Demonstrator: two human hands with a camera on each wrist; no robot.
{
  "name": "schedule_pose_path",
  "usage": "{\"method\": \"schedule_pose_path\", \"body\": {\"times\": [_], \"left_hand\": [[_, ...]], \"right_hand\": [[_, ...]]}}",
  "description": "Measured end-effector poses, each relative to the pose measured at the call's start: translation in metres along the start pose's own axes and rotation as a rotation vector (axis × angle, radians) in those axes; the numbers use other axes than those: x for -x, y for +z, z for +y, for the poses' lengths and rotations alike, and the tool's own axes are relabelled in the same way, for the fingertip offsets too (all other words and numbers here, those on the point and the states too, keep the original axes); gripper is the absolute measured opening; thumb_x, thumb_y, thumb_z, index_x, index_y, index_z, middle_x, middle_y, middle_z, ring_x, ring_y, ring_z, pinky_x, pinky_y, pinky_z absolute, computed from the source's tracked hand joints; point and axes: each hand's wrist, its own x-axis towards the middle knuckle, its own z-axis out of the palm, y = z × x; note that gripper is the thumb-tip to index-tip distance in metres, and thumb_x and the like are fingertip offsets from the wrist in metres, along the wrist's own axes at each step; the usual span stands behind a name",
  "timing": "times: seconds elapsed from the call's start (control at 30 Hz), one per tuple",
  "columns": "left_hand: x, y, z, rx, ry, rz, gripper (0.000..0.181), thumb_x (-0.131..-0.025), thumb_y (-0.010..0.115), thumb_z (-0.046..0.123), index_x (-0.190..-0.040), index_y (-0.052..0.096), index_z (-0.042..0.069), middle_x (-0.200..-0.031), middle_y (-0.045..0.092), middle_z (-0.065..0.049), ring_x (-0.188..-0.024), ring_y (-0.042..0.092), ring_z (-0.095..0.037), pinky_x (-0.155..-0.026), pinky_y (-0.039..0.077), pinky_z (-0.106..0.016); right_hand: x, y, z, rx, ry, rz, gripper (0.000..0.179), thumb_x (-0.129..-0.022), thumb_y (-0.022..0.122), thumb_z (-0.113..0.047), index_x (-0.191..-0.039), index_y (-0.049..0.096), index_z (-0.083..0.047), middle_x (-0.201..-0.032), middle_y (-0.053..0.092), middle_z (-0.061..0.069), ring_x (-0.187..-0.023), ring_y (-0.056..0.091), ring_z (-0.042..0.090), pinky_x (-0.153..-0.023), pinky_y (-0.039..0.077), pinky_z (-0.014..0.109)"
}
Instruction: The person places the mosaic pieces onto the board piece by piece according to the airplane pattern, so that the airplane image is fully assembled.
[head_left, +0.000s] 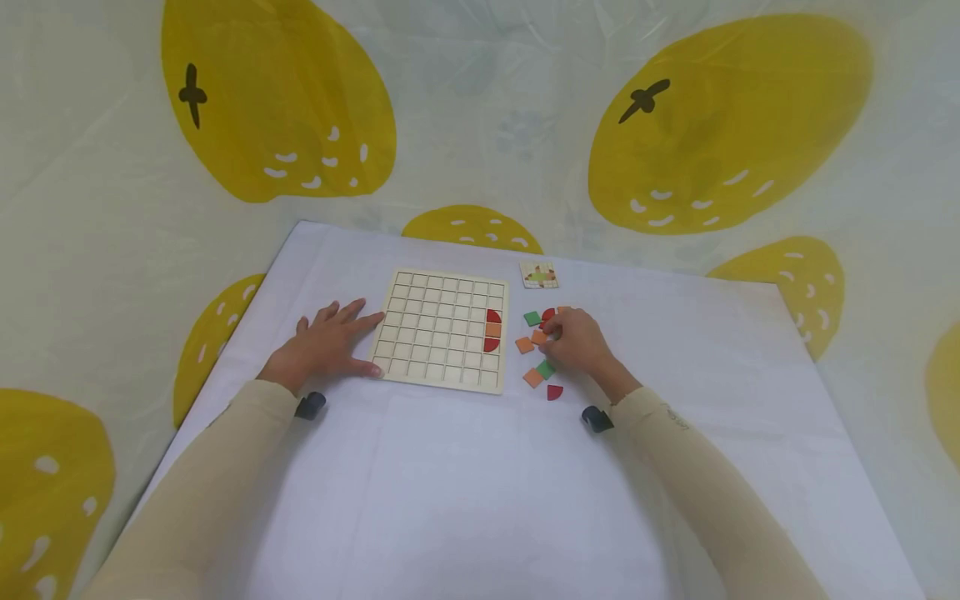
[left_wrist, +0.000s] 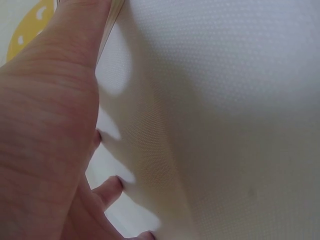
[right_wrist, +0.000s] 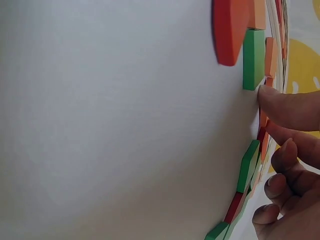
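A pale wooden grid board [head_left: 441,330] lies on the table, with two red quarter-round tiles and one orange square tile [head_left: 492,330] between them in its right column. My left hand [head_left: 322,346] is spread along the board's left side, its thumb on the lower left corner and its index fingertip at the edge. Over the loose tiles to the right of the board, my right hand [head_left: 577,342] pinches an orange tile [right_wrist: 263,116] between thumb and index finger. The other fingers of that hand are curled. Part of the pile lies hidden under it.
Loose tiles lie around the right hand: a green tile [head_left: 532,318], an orange tile [head_left: 524,345] and a red quarter-round tile [head_left: 554,392] among them. A small pattern card [head_left: 539,275] sits behind them. The white table [head_left: 465,500] meets a lemon-print cloth at the back.
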Motion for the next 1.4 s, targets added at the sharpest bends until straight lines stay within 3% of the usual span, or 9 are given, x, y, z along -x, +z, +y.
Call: {"method": "schedule_pose_path", "body": {"times": [0.17,0.8,1.0,1.17,1.4], "left_hand": [[0.001,-0.001,0.0,0.001,-0.003,-0.005,0.112,-0.076,0.07,0.082,-0.166,0.02,0.04,-0.179,0.005,-0.008,-0.161,0.005,-0.052,-0.116,0.011,-0.086],[0.0,0.0,-0.001,-0.008,0.001,-0.002,0.112,-0.076,0.067,0.085,-0.166,0.019,0.041,-0.179,0.005,-0.007,-0.161,0.005,-0.052,-0.116,0.012,-0.086],[-0.001,0.003,-0.003,-0.008,0.002,0.01,0.113,-0.073,0.066,0.087,-0.166,0.019,0.042,-0.179,0.007,-0.007,-0.16,0.006,-0.052,-0.115,0.012,-0.086],[-0.002,0.002,-0.002,-0.01,0.005,0.011,0.112,-0.074,0.067,0.085,-0.166,0.02,0.041,-0.178,0.007,-0.008,-0.16,0.006,-0.053,-0.115,0.013,-0.086],[-0.001,0.002,-0.001,0.022,-0.002,0.002,0.113,-0.074,0.068,0.085,-0.166,0.02,0.041,-0.179,0.004,-0.007,-0.16,0.004,-0.053,-0.116,0.01,-0.086]], "right_hand": [[-0.002,-0.001,0.0,0.005,0.003,-0.013,0.028,-0.092,0.078,-0.022,-0.114,0.074,-0.006,-0.113,0.065,0.01,-0.109,0.056,0.027,-0.091,0.058,0.04],[-0.001,-0.006,-0.002,-0.008,-0.115,-0.022,0.03,-0.091,0.078,-0.024,-0.116,0.076,-0.006,-0.102,0.065,0.009,-0.102,0.056,0.027,-0.084,0.055,0.037],[-0.002,-0.005,-0.004,-0.016,-0.16,-0.02,0.026,-0.092,0.077,-0.022,-0.112,0.077,-0.006,-0.106,0.067,0.011,-0.104,0.056,0.028,-0.09,0.055,0.041],[-0.001,-0.005,-0.009,-0.019,-0.145,-0.025,0.024,-0.092,0.076,-0.02,-0.112,0.076,-0.007,-0.11,0.066,0.01,-0.106,0.056,0.028,-0.093,0.056,0.041],[0.0,-0.003,-0.012,-0.03,-0.201,-0.009,0.027,-0.09,0.077,-0.019,-0.113,0.078,-0.005,-0.102,0.065,0.009,-0.098,0.055,0.025,-0.079,0.05,0.033]]}}
